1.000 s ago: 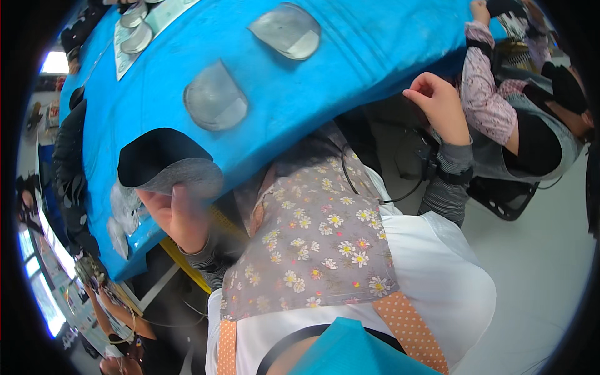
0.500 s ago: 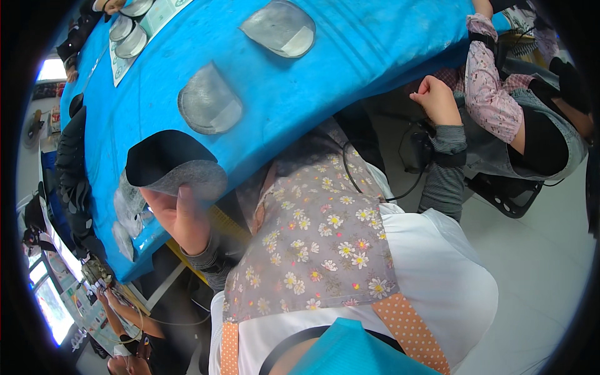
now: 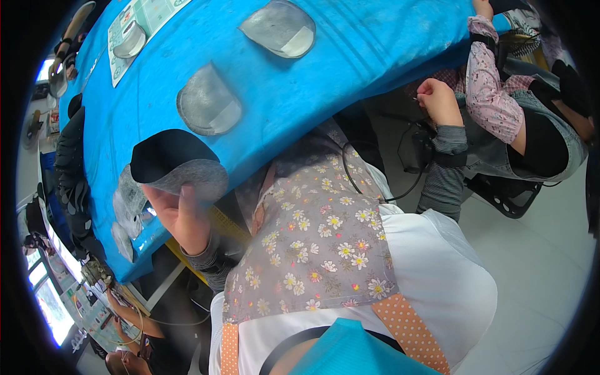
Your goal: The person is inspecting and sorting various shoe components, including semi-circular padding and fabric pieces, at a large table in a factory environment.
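Note:
My left hand [image 3: 182, 222] is closed on the edge of a rounded pad [image 3: 175, 153], black on its far part and grey and fibrous on the near part. The thumb lies on the grey part, and the other fingers are mostly hidden behind it. The pad is held over the near edge of the blue-covered table. Well off to the right, beyond the table edge, my right hand [image 3: 439, 103] is raised with its fingertips pinched together. A tiny pale glint shows at the fingertips, too small to name.
Two grey rounded pads [image 3: 209, 100] lie apart on the blue table cover [image 3: 281, 94]. More grey pads [image 3: 128, 206] sit at its left corner, beside a row of black pieces [image 3: 70, 156]. A printed sheet [image 3: 150, 22] bears another pad. A co-worker's patterned sleeve [image 3: 494, 94] is at right.
My right hand has dropped slightly and its fingers have turned in. The pad in my left hand has shifted a little right. At the far left, several pads have gone from the printed sheet.

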